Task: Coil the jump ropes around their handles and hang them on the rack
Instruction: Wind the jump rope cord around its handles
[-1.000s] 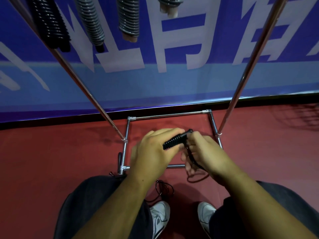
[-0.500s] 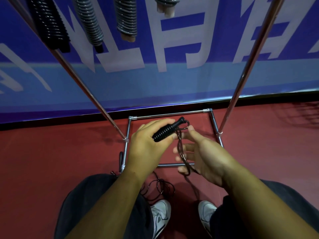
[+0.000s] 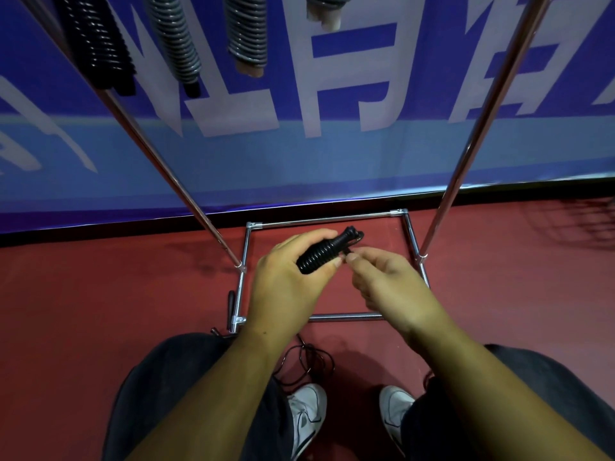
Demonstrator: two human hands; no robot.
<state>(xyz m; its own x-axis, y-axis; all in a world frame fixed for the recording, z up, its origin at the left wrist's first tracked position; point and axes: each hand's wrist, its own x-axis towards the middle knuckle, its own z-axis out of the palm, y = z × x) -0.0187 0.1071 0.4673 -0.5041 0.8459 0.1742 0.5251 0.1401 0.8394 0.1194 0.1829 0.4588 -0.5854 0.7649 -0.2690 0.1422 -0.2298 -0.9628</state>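
My left hand [image 3: 286, 287] grips a black jump rope handle bundle [image 3: 324, 252] with cord wound tightly round it, its tip pointing up and right. My right hand [image 3: 389, 287] pinches the thin black cord right beside the bundle's near end. More loose black cord [image 3: 307, 362] lies in loops on the red floor between my knees. Above, several coiled ropes hang from the rack: a black one [image 3: 100, 44], a grey one [image 3: 176, 41], another grey one [image 3: 246, 31].
The chrome rack has two slanting poles [image 3: 173, 181] [image 3: 476, 138] and a rectangular base frame [image 3: 244, 261] on the red floor. A blue banner wall stands behind. My white shoes [image 3: 307, 417] and dark trousers fill the bottom. Another black handle [image 3: 230, 306] lies left of the frame.
My right hand has closed in from an open spread and now pinches the cord at the bundle. The slack loop that hung under it is gone, and the bundle sits slightly higher.
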